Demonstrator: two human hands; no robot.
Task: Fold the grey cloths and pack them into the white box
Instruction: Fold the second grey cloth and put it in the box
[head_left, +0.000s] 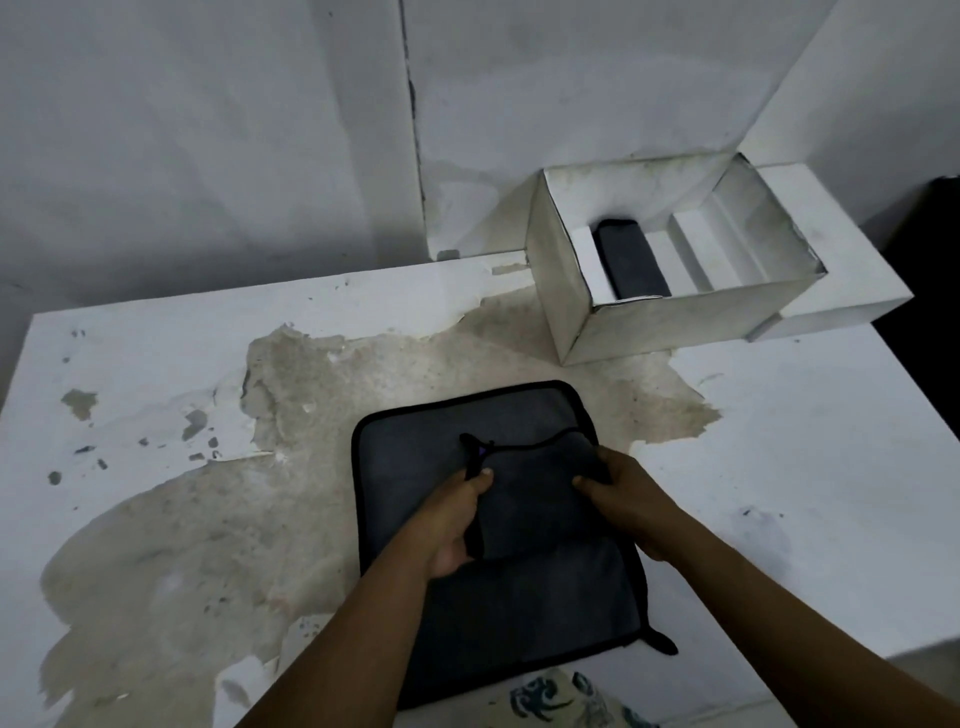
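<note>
Grey cloth (415, 452), black-trimmed: spread flat on the tabletop (156, 364), near the front edge and well apart from the white box (675, 322). Folded grey layer (530, 499) on top of it: pinched at its left edge by the left hand (454, 525), thumb over and fingers under; gripped at its right edge by the right hand (623, 499), fingers curled round the fabric. Flap of the same cloth or a separate one: cannot tell. White box: open, at the far right of the tabletop, split by white dividers (696, 244) into slots. Packed cloth (631, 260): one, folded, in the left-hand slot; no cloth visible in the other slots. Progress, as judged: one cloth packed, one in mid-fold; remaining folds and transfer to the box outstanding. Markings: no brand, label or legible writing; small purple speck (484, 450) at a trim corner, possibly a tag, too small to read; patterned fabric (550, 696) at the bottom edge, dark motif, no letters.
</note>
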